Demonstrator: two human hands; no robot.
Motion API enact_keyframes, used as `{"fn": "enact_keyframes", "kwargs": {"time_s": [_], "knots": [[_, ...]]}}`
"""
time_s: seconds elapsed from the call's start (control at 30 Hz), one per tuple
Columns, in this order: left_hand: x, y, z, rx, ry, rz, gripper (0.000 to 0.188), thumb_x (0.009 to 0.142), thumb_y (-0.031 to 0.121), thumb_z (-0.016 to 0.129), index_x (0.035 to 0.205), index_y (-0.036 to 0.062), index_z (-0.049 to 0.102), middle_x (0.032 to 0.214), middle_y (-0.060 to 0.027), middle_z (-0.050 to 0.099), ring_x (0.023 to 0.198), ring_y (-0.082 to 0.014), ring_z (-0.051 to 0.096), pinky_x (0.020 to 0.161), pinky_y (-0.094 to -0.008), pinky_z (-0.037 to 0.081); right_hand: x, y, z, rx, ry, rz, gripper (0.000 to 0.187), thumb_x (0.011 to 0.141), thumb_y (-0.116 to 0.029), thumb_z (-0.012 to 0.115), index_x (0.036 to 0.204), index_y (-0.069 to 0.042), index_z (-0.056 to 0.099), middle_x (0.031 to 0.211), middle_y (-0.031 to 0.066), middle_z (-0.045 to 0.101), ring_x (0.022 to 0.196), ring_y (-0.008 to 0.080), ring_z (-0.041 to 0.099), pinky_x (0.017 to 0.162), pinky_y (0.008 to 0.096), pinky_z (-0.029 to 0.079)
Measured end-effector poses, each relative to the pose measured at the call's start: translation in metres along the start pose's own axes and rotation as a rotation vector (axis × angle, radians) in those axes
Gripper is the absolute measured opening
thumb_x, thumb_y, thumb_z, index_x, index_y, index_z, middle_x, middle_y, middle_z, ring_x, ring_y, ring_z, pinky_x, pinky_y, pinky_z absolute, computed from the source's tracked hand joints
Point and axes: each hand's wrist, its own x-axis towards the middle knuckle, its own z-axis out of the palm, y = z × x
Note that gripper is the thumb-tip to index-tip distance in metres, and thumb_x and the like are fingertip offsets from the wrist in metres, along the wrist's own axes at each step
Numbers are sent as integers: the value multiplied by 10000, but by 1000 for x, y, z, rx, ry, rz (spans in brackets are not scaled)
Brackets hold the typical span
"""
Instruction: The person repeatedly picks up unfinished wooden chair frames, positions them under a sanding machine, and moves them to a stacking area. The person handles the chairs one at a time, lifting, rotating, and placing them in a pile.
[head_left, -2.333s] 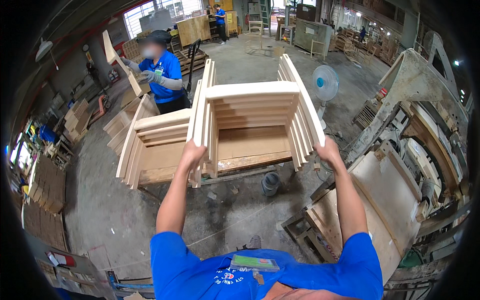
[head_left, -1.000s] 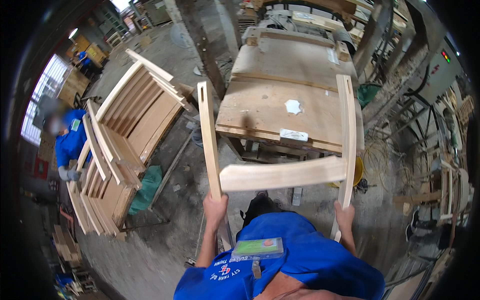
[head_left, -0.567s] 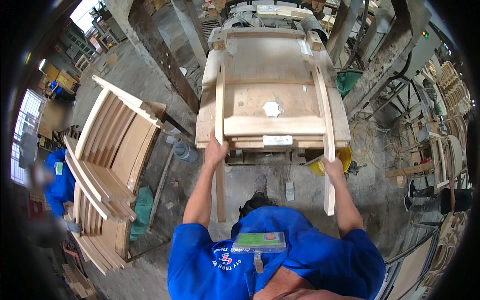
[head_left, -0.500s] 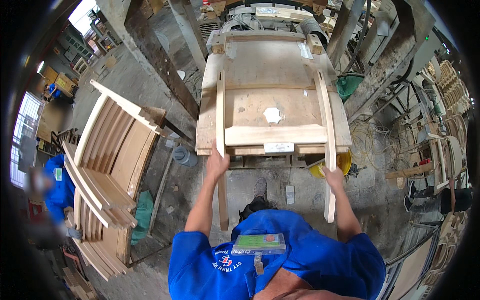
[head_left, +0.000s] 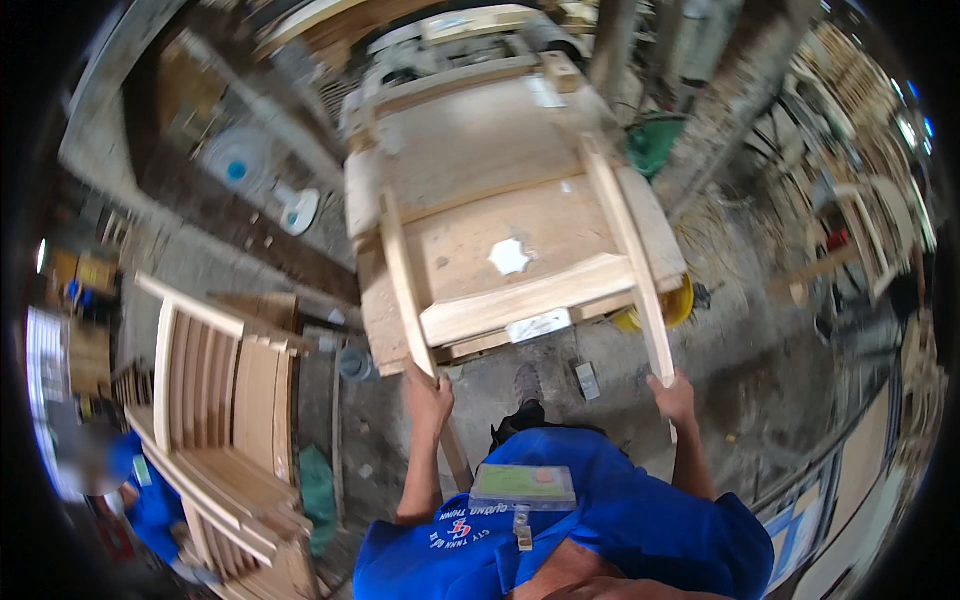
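Observation:
An H-shaped frame of pale wood lies on a worn wooden work table (head_left: 450,130). Two long rails, the left rail (head_left: 402,265) and the right rail (head_left: 622,220), are joined by a broad crosspiece (head_left: 525,298) along the table's near edge. Fingers of my left hand (head_left: 428,398) wrap the left rail just past that edge. Closed as well, my right hand (head_left: 676,398) grips the right rail out beyond the table. Both rails jut toward me, their near ends partly hidden by my hands and forearms. A white patch (head_left: 539,325) sits beside the crosspiece.
Left of the table, curved wooden parts (head_left: 200,380) are stacked on a stand, with a co-worker in blue (head_left: 150,500) beside it. Metal posts (head_left: 240,235) rise by the table. A yellow bucket (head_left: 680,305) and green container (head_left: 655,145) stand at its right.
My view has turned and tilted, so table and frame appear slanted and lower left. Both hands keep hold of the rails; the frame's place on the table looks much the same.

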Motion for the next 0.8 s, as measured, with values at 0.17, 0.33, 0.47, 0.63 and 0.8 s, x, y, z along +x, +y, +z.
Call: {"fn": "enact_keyframes", "kwargs": {"time_s": [0.17, 0.33, 0.47, 0.63, 0.8], "knots": [[17, 58, 15, 253, 291, 443, 769, 868, 200, 749, 1528, 3, 407, 1378, -313, 504, 1299, -494, 454, 1099, -566, 379, -83, 86, -5, 80, 22, 159, 649, 805, -504, 789, 1196, -1, 665, 1096, 249, 733, 1069, 407, 706, 896, 460, 535], [10, 123, 57, 51, 15, 824, 524, 977, 220, 663, 1403, -64, 551, 1357, -288, 596, 1278, -435, 554, 1127, -498, 409, -187, 189, 13, 13, -24, 314, 638, 861, -543, 710, 1259, -46, 676, 1234, 243, 689, 1163, 413, 657, 987, 506, 521], [-52, 170, 98, -103, -397, 947, 456, 1000, 165, 640, 1377, -84, 583, 1204, -249, 698, 1115, -361, 676, 998, -448, 521, -267, 233, 36, 184, 203, 535, 547, 895, -504, 699, 1230, -72, 674, 1150, 211, 722, 1097, 421, 673, 929, 509, 544], [-177, 186, 162, -75, -874, 1156, 407, 991, 133, 660, 1321, -99, 608, 982, -149, 731, 857, -198, 665, 812, -329, 550, -378, 272, 2, 339, 593, 739, 398, 894, -372, 729, 1134, -56, 695, 1052, 184, 731, 1010, 380, 687, 869, 478, 546], [-263, 194, 213, -25, -1200, 1402, 387, 966, 95, 671, 1323, -48, 626, 991, -154, 745, 884, -213, 704, 823, -351, 566, -483, 315, -46, 204, 1447, 987, 220, 889, -255, 690, 1016, -76, 703, 952, 156, 701, 937, 364, 685, 821, 475, 546]]}}
